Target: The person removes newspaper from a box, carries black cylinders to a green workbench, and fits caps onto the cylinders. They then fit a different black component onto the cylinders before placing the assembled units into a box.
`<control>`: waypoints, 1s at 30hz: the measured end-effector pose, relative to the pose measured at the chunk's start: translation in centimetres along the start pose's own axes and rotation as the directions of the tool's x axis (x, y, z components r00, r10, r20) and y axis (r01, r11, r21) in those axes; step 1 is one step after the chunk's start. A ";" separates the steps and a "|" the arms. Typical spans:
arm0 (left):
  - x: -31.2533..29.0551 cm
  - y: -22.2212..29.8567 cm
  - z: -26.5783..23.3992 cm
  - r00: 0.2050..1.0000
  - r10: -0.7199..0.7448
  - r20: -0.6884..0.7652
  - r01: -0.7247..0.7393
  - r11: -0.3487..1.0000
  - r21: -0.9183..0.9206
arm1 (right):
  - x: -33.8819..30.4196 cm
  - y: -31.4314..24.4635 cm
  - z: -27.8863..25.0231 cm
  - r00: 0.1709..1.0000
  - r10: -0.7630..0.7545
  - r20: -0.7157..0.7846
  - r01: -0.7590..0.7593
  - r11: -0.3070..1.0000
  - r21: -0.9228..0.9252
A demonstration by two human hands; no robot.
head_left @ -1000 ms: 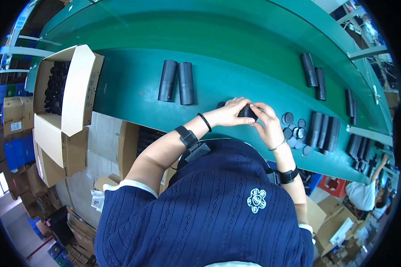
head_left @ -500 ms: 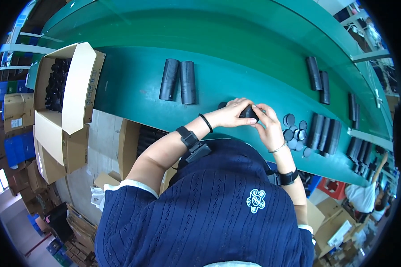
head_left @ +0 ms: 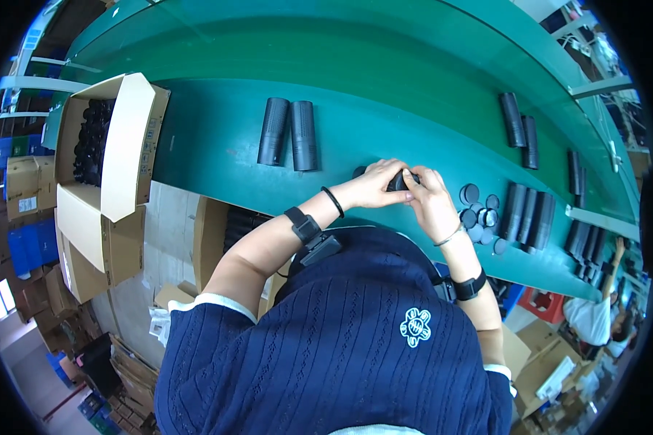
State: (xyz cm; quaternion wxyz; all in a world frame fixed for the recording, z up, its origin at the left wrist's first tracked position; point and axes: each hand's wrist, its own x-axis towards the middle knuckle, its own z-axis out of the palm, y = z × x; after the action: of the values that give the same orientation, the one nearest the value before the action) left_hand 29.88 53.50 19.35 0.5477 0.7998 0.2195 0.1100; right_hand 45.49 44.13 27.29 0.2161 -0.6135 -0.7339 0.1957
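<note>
Over the green bench, my left hand (head_left: 379,185) is wrapped round a black cylinder (head_left: 397,183), most of which the fingers hide. One end of it shows as a dark tip beyond the left hand. My right hand (head_left: 433,199) closes on the cylinder's right end, fingers and thumb pressed against it. Just right of that hand lies a cluster of small round black caps (head_left: 479,215), one with a shiny face. Two black ribbed cylinders (head_left: 303,135) lie side by side on the bench to the left of my hands.
An open cardboard box (head_left: 128,145) full of black parts stands at the bench's left end. More black cylinders (head_left: 527,216) lie right of the caps, and others (head_left: 519,130) farther back. A co-worker (head_left: 589,319) in white is at the far right, near a red crate (head_left: 540,304).
My right hand's fingers have closed in and turned over the end of the cylinder, covering more of it. The left hand keeps its grip. The co-worker's arm at the far right has shifted.
</note>
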 end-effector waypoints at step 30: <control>-0.5 0.2 -1.0 0.999 -0.043 -0.022 0.038 0.984 -0.175 | 0.9 3.4 3.1 0.855 0.319 0.409 -0.488 0.230 0.842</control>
State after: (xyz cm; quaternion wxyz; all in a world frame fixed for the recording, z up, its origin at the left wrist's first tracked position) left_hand 29.12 54.03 19.97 0.6150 0.7427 0.2322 0.1279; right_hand 46.36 45.55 22.90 0.4091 -0.5321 -0.3202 0.6686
